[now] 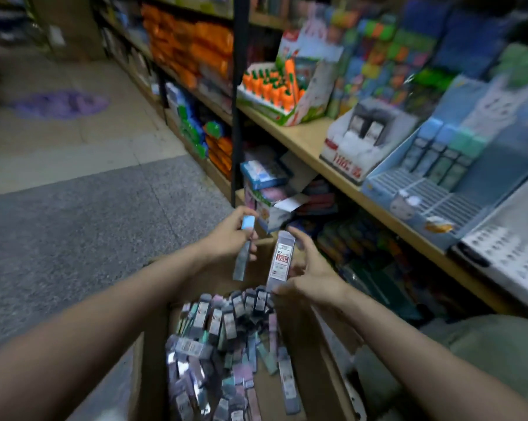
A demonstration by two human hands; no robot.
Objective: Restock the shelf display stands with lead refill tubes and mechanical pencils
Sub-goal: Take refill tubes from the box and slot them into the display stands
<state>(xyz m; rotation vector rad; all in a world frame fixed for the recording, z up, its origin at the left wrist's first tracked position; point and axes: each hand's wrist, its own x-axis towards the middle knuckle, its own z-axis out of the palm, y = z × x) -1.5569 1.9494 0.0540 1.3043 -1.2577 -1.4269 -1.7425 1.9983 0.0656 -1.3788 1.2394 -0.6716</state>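
A long wooden shelf (314, 141) is seen running along the right side, above a grey and beige tiled floor (74, 208). On the shelf, a blue display stand (432, 189) with ribbed white slots is set at the right, with four lead refill tubes standing in its upper rows; just beside it to the left a white display stand (360, 138) is placed, and further left a green carton of carrot-shaped pens (274, 86). Below and nearer, an open cardboard box (314, 354) is filled with a loose heap of lead refill tubes (226, 338) in grey, pink and mint wrappers. Above the box, both hands are held close together but apart. A blue-capped tube (243, 250) is pinched near its cap by the curled fingers and thumb of the left hand (230, 238), its grey body hanging downward. A clear labelled packet (281, 259) is held upright by the right hand (309, 276), its lower end gripped between thumb and fingers while the index finger is stretched up alongside it.
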